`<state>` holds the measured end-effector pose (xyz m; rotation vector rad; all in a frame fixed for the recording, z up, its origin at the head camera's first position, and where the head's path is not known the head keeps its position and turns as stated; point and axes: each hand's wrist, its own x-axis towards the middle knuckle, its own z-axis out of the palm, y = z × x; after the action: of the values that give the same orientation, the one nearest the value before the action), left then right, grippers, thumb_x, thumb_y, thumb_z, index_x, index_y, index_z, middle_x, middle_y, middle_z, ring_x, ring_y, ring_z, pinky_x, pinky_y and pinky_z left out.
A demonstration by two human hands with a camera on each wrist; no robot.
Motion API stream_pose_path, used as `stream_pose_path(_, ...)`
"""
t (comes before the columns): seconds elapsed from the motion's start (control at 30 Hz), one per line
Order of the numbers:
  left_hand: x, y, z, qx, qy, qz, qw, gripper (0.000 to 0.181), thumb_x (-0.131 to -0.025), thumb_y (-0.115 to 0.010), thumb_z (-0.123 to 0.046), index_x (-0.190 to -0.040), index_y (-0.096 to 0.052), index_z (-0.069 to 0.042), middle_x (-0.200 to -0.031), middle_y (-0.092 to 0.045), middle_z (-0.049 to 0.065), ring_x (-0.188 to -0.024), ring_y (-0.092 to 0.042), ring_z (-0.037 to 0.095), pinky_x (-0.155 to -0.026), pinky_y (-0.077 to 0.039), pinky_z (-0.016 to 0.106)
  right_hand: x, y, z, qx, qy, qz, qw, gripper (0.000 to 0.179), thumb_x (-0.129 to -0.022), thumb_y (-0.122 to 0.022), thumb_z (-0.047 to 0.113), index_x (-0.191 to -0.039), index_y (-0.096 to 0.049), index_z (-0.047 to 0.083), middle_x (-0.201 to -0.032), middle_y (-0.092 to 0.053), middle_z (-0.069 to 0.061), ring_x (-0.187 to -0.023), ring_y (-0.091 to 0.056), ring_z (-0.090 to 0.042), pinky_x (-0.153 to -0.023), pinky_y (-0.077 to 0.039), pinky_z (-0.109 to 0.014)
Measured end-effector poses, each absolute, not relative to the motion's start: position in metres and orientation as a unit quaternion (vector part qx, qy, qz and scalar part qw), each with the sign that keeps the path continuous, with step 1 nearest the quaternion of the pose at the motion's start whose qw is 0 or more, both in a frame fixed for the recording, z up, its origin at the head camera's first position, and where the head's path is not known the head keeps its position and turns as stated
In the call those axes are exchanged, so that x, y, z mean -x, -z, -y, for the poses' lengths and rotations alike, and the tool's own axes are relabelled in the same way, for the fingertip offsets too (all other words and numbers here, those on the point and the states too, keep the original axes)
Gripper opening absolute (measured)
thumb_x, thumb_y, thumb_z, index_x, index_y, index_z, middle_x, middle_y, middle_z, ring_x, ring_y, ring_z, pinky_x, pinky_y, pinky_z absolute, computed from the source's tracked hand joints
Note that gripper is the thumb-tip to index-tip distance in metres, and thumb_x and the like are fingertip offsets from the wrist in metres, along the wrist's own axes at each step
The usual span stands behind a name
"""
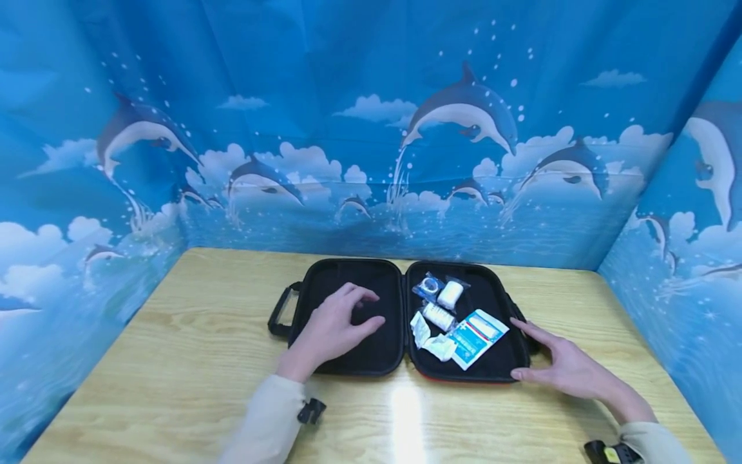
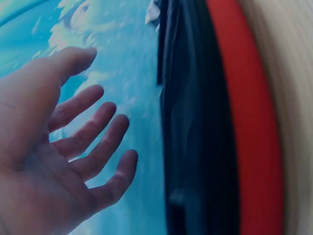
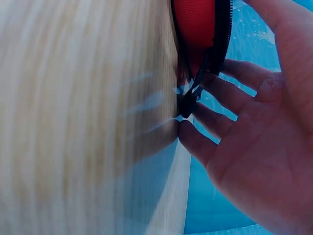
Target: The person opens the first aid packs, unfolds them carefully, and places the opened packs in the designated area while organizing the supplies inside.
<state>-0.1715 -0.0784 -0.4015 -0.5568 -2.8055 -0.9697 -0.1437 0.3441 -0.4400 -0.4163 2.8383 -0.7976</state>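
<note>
A black-lined zip case (image 1: 371,354) with a red outer shell (image 3: 194,22) lies unfolded on the table. Over its left half hovers my left hand (image 1: 333,327), fingers spread and loosely bent, holding nothing. My right hand (image 1: 570,368) is at the case's right side, thumb by the near corner and fingers along the edge. In the right wrist view its fingertips reach the zip rim. Inside the right half lie a blue-and-white packet (image 1: 476,338), wrapped white rolls (image 1: 451,294), a ring-shaped roll in a clear bag (image 1: 429,285) and small white packets (image 1: 442,347).
The case stands near the back of a light wooden table (image 1: 191,361). A black carry handle (image 1: 281,312) sticks out from its left side. Behind and to the right hangs a blue dolphin-print curtain (image 1: 324,129).
</note>
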Motion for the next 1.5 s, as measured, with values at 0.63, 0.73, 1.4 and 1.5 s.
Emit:
stream_pose_path(0.63, 0.183, 0.422, 0.011, 0.184, 0.3, 0.936, -0.023, 0.044, -0.09, -0.075, -0.048, -0.122, -0.071, -0.02, -0.107, -0.065, -0.002, -0.092, -0.062, 0.013, -0.071, -0.05, 0.032, 0.143, 0.442, -0.345, 0.139, 0.271, -0.948, 0.087, 0.095, -0.085, -0.077, 0.054, -0.162, -0.031, 0.022, -0.157, -0.036, -0.035, -0.139, -0.038, -0.061, -0.1, -0.041, -0.074)
stream_pose_path(0.73, 0.183, 0.423, 0.009, 0.185, 0.282, 0.941, -0.025, 0.045, -0.09, -0.075, -0.048, -0.123, -0.071, -0.019, -0.105, -0.063, 0.0, -0.091, -0.061, 0.014, -0.068, -0.049, 0.03, 0.144, 0.442, -0.346, 0.139, 0.273, -0.948, 0.088, 0.095, -0.086, -0.077, 0.054, -0.162, -0.031, 0.022, -0.158, -0.035, -0.035, -0.14, -0.037, -0.061, -0.1, -0.041, -0.074)
stream_pose_path(1.4, 0.179, 0.422, -0.002, 0.172, 0.23, 0.958, 0.001, 0.037, -0.086, -0.08, -0.041, -0.113, -0.074, -0.016, -0.106, -0.058, 0.005, -0.084, -0.055, 0.017, -0.062, -0.049, 0.03, 0.143, 0.441, -0.346, 0.148, 0.273, -0.947, 0.082, 0.094, -0.086, -0.078, 0.049, -0.162, -0.03, 0.022, -0.157, -0.035, -0.037, -0.139, -0.038, -0.061, -0.099, -0.041, -0.074)
stream_pose_path(1.5, 0.18, 0.423, -0.003, 0.168, 0.225, 0.96, -0.005, 0.032, -0.087, -0.079, -0.037, -0.11, -0.075, -0.016, -0.107, -0.058, 0.005, -0.085, -0.055, 0.017, -0.062, -0.049, 0.031, 0.143, 0.442, -0.345, 0.147, 0.273, -0.947, 0.085, 0.094, -0.087, -0.078, 0.049, -0.162, -0.03, 0.022, -0.157, -0.034, -0.037, -0.139, -0.037, -0.061, -0.1, -0.041, -0.074)
